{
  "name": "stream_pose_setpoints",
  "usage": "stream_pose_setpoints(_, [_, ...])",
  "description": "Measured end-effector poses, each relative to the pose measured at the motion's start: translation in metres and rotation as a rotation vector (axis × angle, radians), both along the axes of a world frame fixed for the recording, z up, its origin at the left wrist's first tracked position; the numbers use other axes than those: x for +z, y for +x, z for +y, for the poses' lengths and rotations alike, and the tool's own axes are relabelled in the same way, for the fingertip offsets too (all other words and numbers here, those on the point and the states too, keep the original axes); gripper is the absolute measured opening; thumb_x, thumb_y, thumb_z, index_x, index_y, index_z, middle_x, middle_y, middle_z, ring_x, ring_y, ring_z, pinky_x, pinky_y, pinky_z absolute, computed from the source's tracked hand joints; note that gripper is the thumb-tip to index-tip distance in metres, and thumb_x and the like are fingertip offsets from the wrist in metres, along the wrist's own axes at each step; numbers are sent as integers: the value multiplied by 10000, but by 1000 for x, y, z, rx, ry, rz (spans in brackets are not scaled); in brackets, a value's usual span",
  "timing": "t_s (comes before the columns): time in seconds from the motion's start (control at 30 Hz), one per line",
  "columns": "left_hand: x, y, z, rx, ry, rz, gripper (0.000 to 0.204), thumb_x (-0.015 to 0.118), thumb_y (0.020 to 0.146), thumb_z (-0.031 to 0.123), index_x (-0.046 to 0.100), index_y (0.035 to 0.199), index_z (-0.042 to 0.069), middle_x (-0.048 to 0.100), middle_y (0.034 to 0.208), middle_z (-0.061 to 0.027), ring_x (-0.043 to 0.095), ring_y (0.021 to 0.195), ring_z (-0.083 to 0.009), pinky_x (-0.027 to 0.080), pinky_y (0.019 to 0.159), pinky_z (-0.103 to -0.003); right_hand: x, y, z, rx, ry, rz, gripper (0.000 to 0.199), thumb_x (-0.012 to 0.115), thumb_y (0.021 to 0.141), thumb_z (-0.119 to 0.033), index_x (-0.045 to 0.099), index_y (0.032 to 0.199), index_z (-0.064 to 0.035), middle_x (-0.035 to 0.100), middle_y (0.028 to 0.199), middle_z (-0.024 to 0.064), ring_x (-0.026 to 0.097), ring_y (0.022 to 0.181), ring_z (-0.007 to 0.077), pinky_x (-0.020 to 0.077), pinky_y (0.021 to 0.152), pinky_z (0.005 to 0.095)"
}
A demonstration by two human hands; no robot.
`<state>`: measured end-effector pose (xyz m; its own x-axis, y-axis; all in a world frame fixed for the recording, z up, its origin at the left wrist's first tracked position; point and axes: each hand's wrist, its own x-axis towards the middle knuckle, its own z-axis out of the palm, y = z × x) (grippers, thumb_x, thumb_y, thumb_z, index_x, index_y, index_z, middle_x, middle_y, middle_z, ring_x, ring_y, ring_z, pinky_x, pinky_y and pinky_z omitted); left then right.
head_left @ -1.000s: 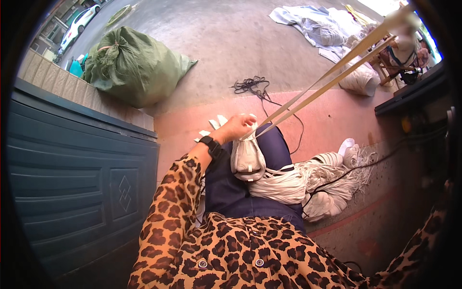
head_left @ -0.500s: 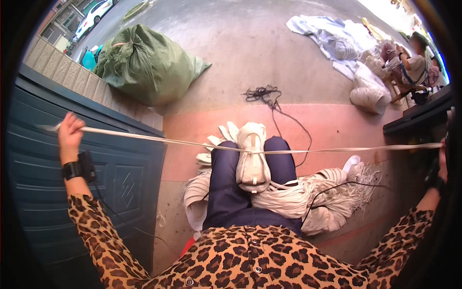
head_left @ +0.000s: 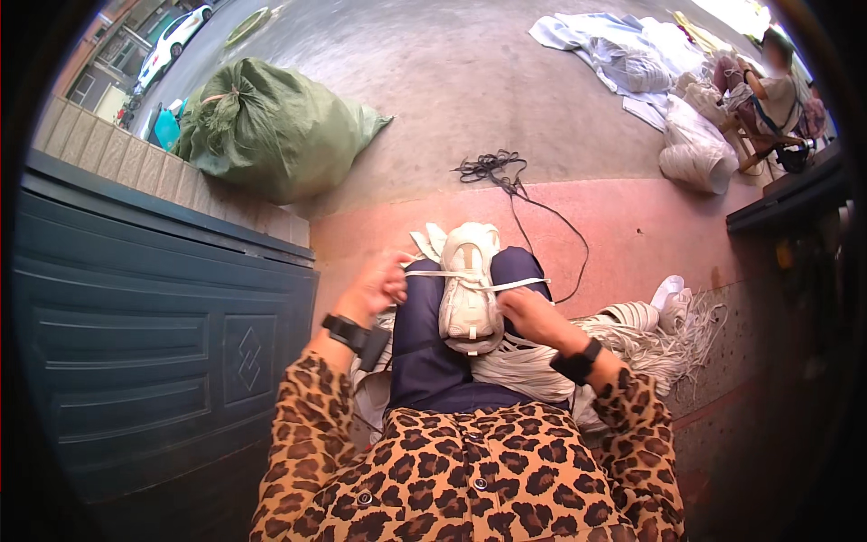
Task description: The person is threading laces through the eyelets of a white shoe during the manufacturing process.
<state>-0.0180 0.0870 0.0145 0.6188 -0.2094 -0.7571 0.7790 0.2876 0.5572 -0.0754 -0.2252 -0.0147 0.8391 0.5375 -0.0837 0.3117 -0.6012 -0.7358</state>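
Left hand [head_left: 377,287] is closed, pinching the left end of a thin white strap [head_left: 433,274] that runs across the white bundle [head_left: 470,287] on the person's knee. Right hand [head_left: 528,316] is closed too, gripping the strap's right end just beside the bundle, w/ the strap pulled taut between both hands. Bundle sits centre, on the dark blue trouser leg [head_left: 424,348], near the person. A loose heap of white straps [head_left: 632,348] lies on the floor to the right, touching the leg. Both wrists carry black bands.

Far left: big green sack [head_left: 271,126], tied at the top, slumped against a low tiled wall [head_left: 117,163]. Dark green panelled door [head_left: 144,343] fills the near left. Black cord [head_left: 506,176] tangled on the pink floor, far centre. Far right: pale cloths [head_left: 623,50] spread on concrete, a white sack [head_left: 691,158], & another person [head_left: 777,86] seated by them.
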Motion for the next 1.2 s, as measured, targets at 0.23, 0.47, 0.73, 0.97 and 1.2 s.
stream_pose_setpoints(0.23, [-17,-26,-62,-572,512,-537,251,642,821,302,609,829,53,505,632,32,439,574,-72,401,533,-249,-15,20,28,-215,-131,-382,142,513,779,-112,598,817,-4,583,1043,120,506,1031,289,390,822,415])
stream_pose_setpoints(0.47, [-16,-21,-73,-659,773,-562,362,644,798,356,615,709,6,600,641,-97,576,614,-194,458,588,-334,-22,25,31,-252,-138,-264,168,517,815,-147,625,796,-20,579,1071,90,485,1039,283,377,837,426])
stream_pose_setpoints(0.73, [-22,-14,-83,-559,1002,-782,342,633,809,297,600,700,-25,541,598,-143,553,576,-184,420,549,-379,-17,28,35,-266,-148,-241,201,511,841,-174,629,799,-17,583,1059,86,483,1022,287,377,822,438])
stream_pose_setpoints(0.97, [-13,-30,-53,-345,504,-385,215,552,901,223,650,877,33,534,622,36,441,531,-32,360,497,-195,-11,27,38,-15,-371,-543,131,555,689,-106,608,796,-53,572,906,76,495,948,227,373,774,362])
stream_pose_setpoints(1.2, [-31,-44,-49,-458,814,-618,240,555,872,215,647,956,10,650,797,-110,612,731,-190,472,670,-307,-1,34,43,122,-456,-553,111,544,732,-129,611,800,-71,563,852,59,508,889,220,372,765,368])
